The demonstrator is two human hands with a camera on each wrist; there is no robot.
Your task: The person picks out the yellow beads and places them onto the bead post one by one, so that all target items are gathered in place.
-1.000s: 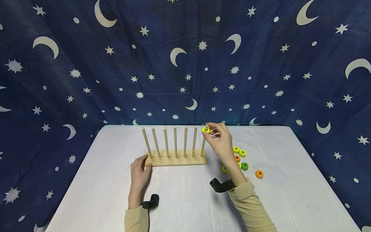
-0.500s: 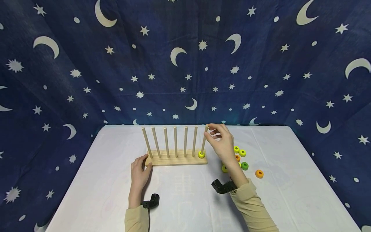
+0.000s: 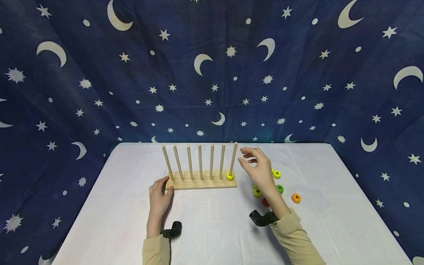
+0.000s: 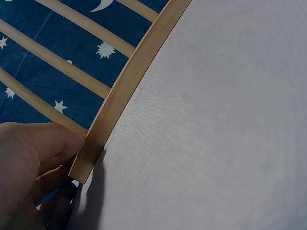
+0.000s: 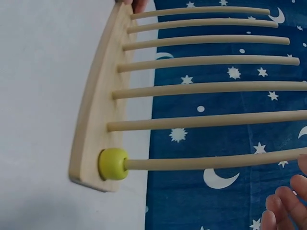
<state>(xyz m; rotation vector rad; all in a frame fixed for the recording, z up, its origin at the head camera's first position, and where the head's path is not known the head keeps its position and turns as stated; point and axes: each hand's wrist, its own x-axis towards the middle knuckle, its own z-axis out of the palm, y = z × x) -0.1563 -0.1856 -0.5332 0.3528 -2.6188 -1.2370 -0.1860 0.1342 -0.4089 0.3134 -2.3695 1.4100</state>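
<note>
A pale wooden peg rack (image 3: 198, 185) with several upright pegs stands on the white table. My left hand (image 3: 160, 197) grips its left end; in the left wrist view the thumb (image 4: 64, 139) lies on one side of the board and the fingers curl behind the other. One yellow bead (image 3: 230, 176) sits at the foot of the rightmost peg, against the base, and shows round in the right wrist view. My right hand (image 3: 260, 169) is in the air just right of that peg, thumb and fingers apart, holding nothing.
Loose beads lie right of the rack, partly hidden under my right hand and forearm: yellow (image 3: 257, 192), another yellow bead (image 3: 276, 175), green (image 3: 279, 189), red (image 3: 265, 201) and orange (image 3: 296, 198). A dark blue cloth (image 3: 212, 73) with moons and stars hangs behind the table.
The yellow bead, pinched at the top of the rightmost peg a second ago, was let go and slid to the base. My right hand has drawn away rightward. The left hand has stayed put.
</note>
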